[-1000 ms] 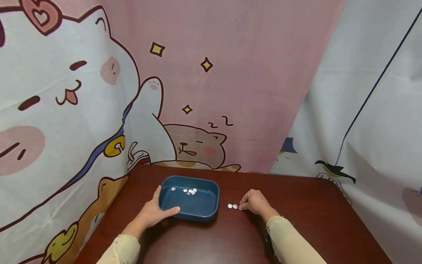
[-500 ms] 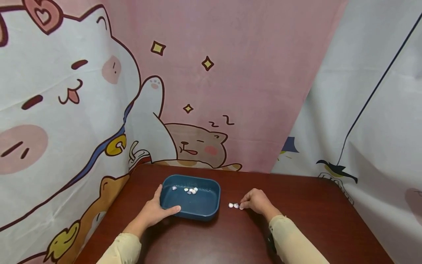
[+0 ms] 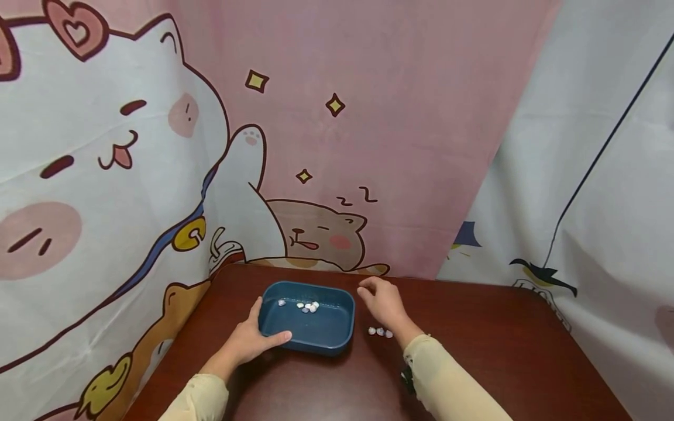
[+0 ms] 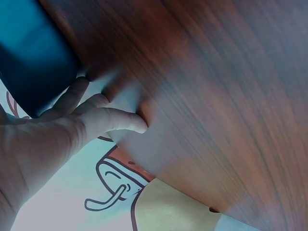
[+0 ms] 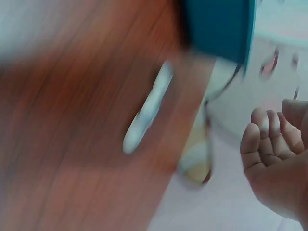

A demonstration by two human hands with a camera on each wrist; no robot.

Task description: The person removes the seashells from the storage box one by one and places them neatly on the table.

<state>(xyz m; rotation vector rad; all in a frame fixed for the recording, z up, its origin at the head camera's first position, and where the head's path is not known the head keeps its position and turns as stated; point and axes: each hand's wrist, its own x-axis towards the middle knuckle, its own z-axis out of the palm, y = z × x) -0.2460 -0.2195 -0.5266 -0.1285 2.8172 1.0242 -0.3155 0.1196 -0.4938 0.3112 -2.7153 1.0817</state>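
A dark blue rectangular tray (image 3: 316, 346) stands on the table. Several small, rounded white and purplish shell-like pieces (image 3: 306, 308) lie inside it. My left hand (image 3: 250, 339) rests against its left near corner, thumb along the front and fingers extended by the left side. In the left wrist view, those fingers (image 4: 113, 120) reach past the tray's edge. To the tray's right, three similar pieces (image 3: 380, 331) form a short row, blurred in the right wrist view. My right hand (image 3: 384, 301) is raised behind that row, its fingers loosely bent with nothing visible between them.
The dark reddish-brown wooden table (image 3: 474, 351) extends to the right and front. A cartoon-printed fabric backdrop (image 3: 411, 146) rises along its back and sides. A dark band (image 3: 407, 379) sits at my right sleeve.
My right hand has let go of the rightmost piece in the row and moved up and left toward the tray. My left hand and the tray stay in place.
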